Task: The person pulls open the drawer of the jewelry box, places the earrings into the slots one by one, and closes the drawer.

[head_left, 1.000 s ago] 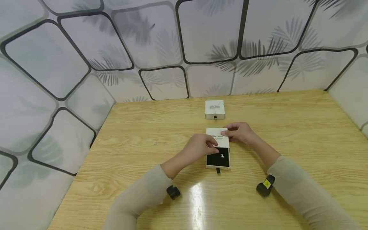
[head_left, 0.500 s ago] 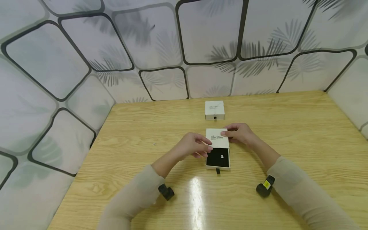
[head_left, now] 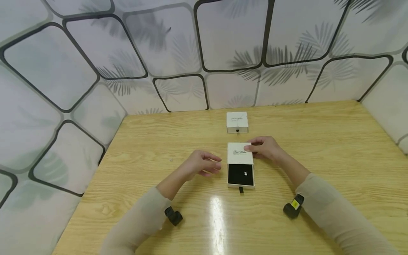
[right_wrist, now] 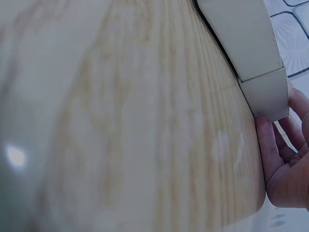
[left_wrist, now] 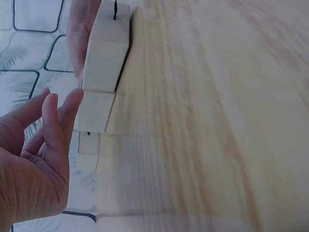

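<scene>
A white slide-out box (head_left: 240,154) lies at the middle of the wooden table (head_left: 318,141). Its drawer (head_left: 241,175) is pulled out toward me, showing a black lining with a small pale trinket (head_left: 245,173) on it. My right hand (head_left: 254,147) grips the sleeve at its far right corner; its fingers (right_wrist: 280,154) curl beside the box (right_wrist: 244,38) in the right wrist view. My left hand (head_left: 213,165) hovers just left of the drawer with relaxed fingers, holding nothing. In the left wrist view the left hand (left_wrist: 58,108) is a small gap away from the box (left_wrist: 104,67).
A second, closed white box (head_left: 237,122) sits further back on the table. Patterned panels (head_left: 95,88) wall the table at the back and both sides. A glare patch lies on the wood near the front edge.
My left hand has let go of the box's left side and drawn away to the left, fingers loosening. The right hand and the box stay put.
</scene>
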The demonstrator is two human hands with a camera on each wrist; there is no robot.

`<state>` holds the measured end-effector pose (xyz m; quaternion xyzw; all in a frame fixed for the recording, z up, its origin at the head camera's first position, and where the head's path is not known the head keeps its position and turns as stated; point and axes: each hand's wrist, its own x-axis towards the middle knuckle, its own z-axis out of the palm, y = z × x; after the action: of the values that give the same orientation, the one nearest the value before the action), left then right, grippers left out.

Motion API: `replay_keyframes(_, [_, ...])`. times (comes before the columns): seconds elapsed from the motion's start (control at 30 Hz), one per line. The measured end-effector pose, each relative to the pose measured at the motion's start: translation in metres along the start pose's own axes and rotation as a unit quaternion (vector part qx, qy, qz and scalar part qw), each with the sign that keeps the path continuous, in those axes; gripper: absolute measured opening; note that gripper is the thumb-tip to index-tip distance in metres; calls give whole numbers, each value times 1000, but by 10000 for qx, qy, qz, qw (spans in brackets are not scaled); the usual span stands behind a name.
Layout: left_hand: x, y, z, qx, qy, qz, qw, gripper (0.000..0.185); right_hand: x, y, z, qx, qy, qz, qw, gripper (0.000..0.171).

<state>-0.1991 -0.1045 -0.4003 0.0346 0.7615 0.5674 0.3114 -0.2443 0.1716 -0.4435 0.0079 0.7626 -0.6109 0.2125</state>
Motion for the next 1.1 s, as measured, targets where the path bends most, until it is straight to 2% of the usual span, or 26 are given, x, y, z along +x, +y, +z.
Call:
replay_keyframes(0.2, [-4, -8, -13, 168, -202, -57, 9996, 36, 0, 0, 0, -38, 8, -19, 10000, 59])
replay_keyframes(0.33, [-10, -10, -24, 186, -208, 11, 9996, 37, 0, 0, 1, 31, 26, 5, 10000, 58])
replay_keyframes(0.5, [-13, -16, -37, 28, 10, 241, 9997, 40, -2, 1, 1, 6, -8, -21, 10000, 58])
replay_keyframes(0.63, [-15, -19, -44, -9, 136, 263, 9996, 41, -3, 1, 0, -34, -16, -49, 10000, 58])
replay_keyframes(0.8, [-17, -22, -53, 52, 248, 304, 9992, 42, -3, 1, -1, -13, 16, -33, 10000, 57])
replay_keyframes(1.1, [-20, -27, -72, 298, 752, 538, 9953, 42, 0, -1, 1, -16, 52, 45, 10000, 56])
